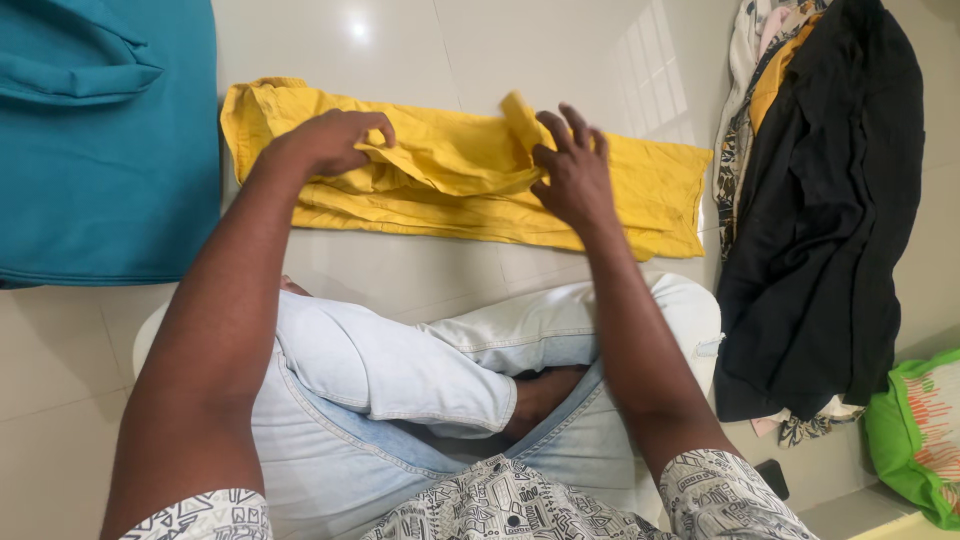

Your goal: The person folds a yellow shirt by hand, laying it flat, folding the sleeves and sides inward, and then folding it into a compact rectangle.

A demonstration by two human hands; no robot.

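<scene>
My left hand (330,140) is closed on a fold of the yellow garment (450,175), the fingers curled under and pinching the cloth near its middle-left part. My right hand (572,170) holds the same garment more to the right; the thumb and fingers nip a small raised flap of the yellow cloth, and the other fingers are spread above it. The garment lies flat on the pale tiled floor (400,40) just in front of my crossed legs in light blue jeans (400,370), stretched long from left to right. I judge that the folding is in the middle: the cloth is already laid out as a narrow long strip, it seems with one lengthwise fold made, but the middle is bunched and wrinkled between my two hands, and the two ends are not yet brought together, so the cross fold and the smoothing are left. To the left, near the garment, a teal cloth (100,140) lies flat on the floor; I cannot tell if it is folded already. On the right there is a pile with a black garment (830,220) on top and patterned cloth under it, which looks not folded, and beside it a green bag (915,435) at the corner.
</scene>
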